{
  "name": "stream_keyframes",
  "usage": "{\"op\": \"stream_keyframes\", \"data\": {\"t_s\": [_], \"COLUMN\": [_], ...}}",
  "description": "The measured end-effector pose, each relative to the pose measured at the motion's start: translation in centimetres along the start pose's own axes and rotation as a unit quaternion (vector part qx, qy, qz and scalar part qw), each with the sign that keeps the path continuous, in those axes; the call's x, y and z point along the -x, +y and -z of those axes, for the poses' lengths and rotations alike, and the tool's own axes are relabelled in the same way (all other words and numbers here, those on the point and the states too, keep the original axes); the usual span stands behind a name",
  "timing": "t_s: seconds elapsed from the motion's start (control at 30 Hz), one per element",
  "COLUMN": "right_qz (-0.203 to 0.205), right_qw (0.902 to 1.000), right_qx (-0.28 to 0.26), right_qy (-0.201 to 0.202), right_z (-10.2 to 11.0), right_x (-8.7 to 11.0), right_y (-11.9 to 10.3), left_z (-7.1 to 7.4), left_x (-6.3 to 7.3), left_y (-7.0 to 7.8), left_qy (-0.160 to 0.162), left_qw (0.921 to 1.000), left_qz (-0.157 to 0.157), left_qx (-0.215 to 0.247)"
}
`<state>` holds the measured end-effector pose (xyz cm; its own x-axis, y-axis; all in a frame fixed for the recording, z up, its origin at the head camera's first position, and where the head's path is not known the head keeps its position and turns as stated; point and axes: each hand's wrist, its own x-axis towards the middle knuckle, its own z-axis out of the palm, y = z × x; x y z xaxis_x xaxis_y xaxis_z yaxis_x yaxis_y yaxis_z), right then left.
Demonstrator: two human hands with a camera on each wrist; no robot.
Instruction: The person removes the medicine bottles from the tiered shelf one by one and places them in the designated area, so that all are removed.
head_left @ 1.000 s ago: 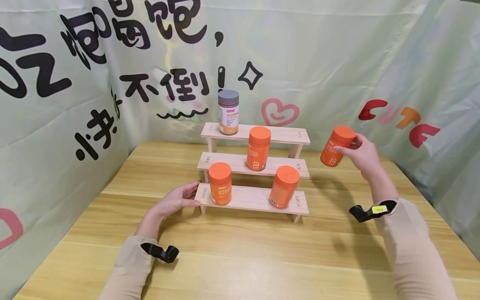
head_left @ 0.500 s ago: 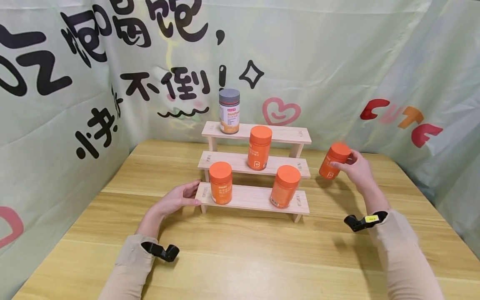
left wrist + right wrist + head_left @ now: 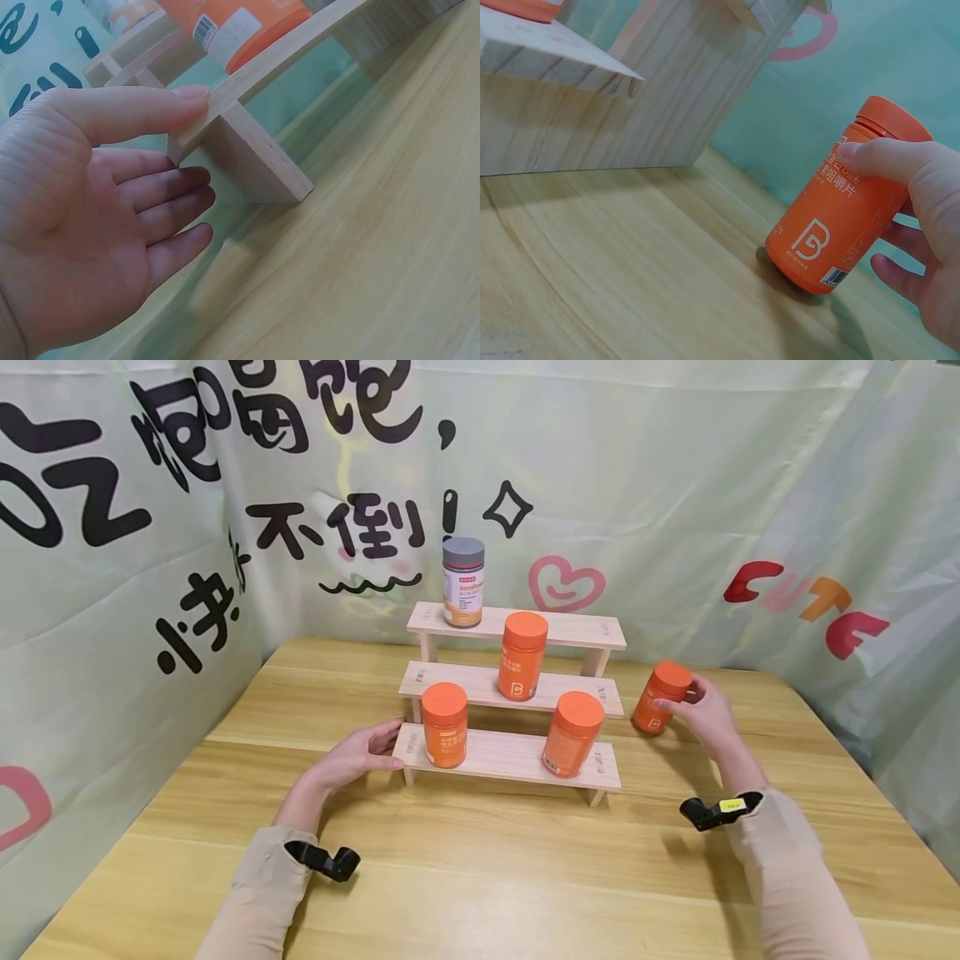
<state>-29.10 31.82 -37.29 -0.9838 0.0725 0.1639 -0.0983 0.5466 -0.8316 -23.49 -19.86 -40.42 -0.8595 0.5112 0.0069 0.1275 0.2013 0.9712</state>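
Observation:
My right hand (image 3: 705, 706) grips an orange pill bottle (image 3: 651, 708) by its upper part, to the right of a three-step wooden display stand (image 3: 498, 752). In the right wrist view the thumb lies across the label of this tilted bottle (image 3: 832, 202), whose base is close over the table. At the stand's left end, my left hand (image 3: 352, 758) holds the lowest step. The left wrist view has the thumb on top of that step (image 3: 262, 64) and the index finger under its corner; the other fingers are loosely bent below.
Two orange bottles stand on the lowest step, one left (image 3: 446, 727) and one right (image 3: 573, 735). Another orange bottle (image 3: 522, 658) is on the middle step. A grey-capped bottle (image 3: 463, 585) stands top left. Behind the wooden table (image 3: 487, 877) hangs a printed curtain (image 3: 660, 485).
My right hand has lowered the orange bottle toward the table, moving slightly left and nearer to me. The left hand keeps its place at the stand.

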Motion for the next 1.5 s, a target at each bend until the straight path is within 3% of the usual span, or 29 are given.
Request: {"op": "stream_keyframes", "data": {"t_s": [0.77,0.97,1.2,1.5], "right_qz": [-0.011,0.020,0.041,0.060], "right_qw": [0.9989,0.9960,0.9780,0.9590], "right_qx": [-0.045,-0.083,-0.202,-0.276], "right_qy": [-0.012,-0.026,-0.033,-0.027], "right_z": [0.2,0.9,2.4,4.4], "right_x": [0.0,0.5,1.4,1.2], "right_y": [2.0,1.5,0.9,-0.6], "left_z": [-0.1,0.0,-0.1,0.0], "left_x": [0.0,0.0,0.0,0.0], "left_y": [-0.2,-0.2,0.0,0.0], "left_qy": [-0.008,-0.006,-0.001,0.001], "left_qw": [0.9999,1.0000,1.0000,1.0000], "left_qz": [-0.001,-0.005,-0.005,-0.005], "left_qx": [0.009,0.006,-0.003,-0.004]}}
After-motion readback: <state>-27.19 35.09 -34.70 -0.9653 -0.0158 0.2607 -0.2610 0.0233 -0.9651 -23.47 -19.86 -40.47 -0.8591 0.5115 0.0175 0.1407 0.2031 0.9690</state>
